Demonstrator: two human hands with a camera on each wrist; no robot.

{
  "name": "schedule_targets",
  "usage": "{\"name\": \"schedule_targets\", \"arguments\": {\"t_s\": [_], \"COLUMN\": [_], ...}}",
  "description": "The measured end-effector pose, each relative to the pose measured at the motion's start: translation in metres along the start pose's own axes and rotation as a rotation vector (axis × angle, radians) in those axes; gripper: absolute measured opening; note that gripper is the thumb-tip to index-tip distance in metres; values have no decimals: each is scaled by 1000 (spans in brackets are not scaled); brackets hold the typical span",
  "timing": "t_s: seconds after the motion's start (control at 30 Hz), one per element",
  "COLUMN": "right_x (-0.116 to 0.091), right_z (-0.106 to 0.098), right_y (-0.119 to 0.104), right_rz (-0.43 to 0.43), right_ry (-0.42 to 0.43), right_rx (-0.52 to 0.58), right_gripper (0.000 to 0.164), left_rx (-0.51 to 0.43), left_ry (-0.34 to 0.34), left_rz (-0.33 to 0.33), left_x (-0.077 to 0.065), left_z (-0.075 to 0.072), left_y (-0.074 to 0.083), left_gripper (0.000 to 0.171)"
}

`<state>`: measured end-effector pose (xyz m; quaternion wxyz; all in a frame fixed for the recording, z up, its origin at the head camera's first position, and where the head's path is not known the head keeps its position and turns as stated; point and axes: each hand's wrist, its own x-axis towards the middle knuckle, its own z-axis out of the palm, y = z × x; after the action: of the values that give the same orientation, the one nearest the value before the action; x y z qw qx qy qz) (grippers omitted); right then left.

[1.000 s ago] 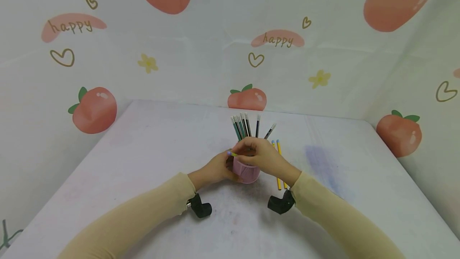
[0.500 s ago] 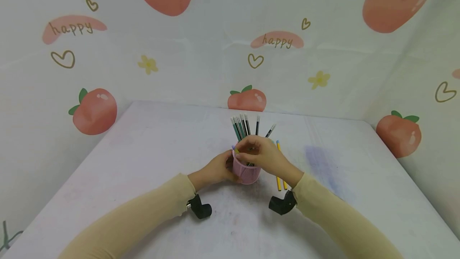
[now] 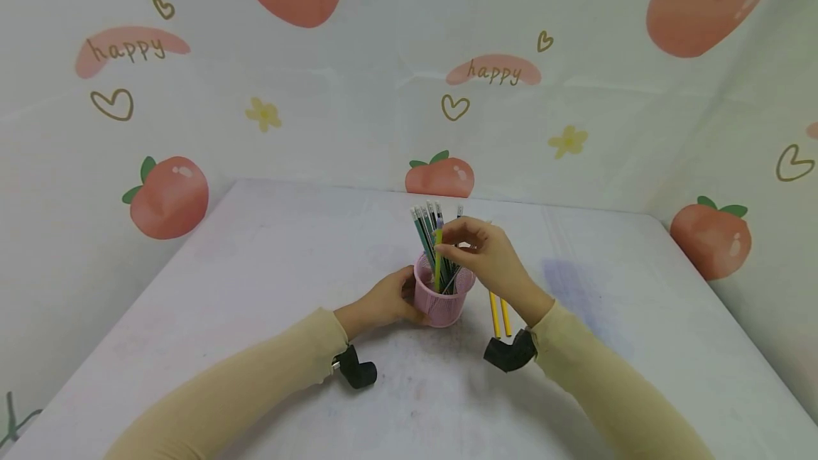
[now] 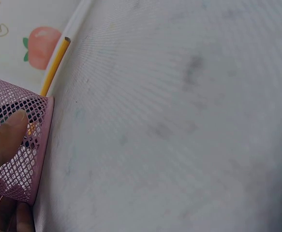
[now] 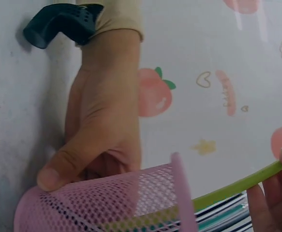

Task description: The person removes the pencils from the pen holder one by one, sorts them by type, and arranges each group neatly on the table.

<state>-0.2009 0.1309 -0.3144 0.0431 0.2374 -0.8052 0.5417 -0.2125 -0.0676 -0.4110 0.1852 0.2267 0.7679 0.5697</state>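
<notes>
My left hand (image 3: 382, 300) grips the pink mesh pencil cup (image 3: 442, 312) from its left side; in the left wrist view its thumb (image 4: 7, 137) lies across the mesh. Between the thumb and fingers of my right hand (image 3: 491, 250) is the upper part of a yellow-green pencil (image 3: 438, 261). The pencil stands almost upright, its lower part inside the cup, seen through the mesh in the right wrist view. Several dark and green pencils (image 3: 420, 228) with white ends lean in the same cup, partly hidden by the right hand.
Two yellow pencils (image 3: 495, 314) lie side by side on the white table (image 3: 307, 247), right of the cup and partly under the right forearm. A cloth backdrop (image 3: 358, 91) with peach prints rises behind. Each wrist carries a black camera mount (image 3: 509, 352).
The yellow-green pencil has swung from lying tilted at the cup's rim to nearly upright inside it. My right hand has risen and moved right; my left hand stays put.
</notes>
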Motion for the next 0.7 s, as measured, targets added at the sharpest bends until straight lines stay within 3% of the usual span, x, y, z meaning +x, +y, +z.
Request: {"name": "schedule_targets", "arguments": {"t_s": [0.37, 0.7], "right_x": [2, 2], "right_z": [-23, -46], "right_y": [-6, -11], "right_rz": [-28, -83], "right_ry": [156, 258], "right_rx": [143, 411], "right_gripper": [20, 18], "left_rx": [5, 13], "left_ry": [10, 10], "left_rz": [1, -1], "left_x": [0, -1], "left_z": [1, 0], "left_y": [0, 1], "left_gripper": [82, 80]}}
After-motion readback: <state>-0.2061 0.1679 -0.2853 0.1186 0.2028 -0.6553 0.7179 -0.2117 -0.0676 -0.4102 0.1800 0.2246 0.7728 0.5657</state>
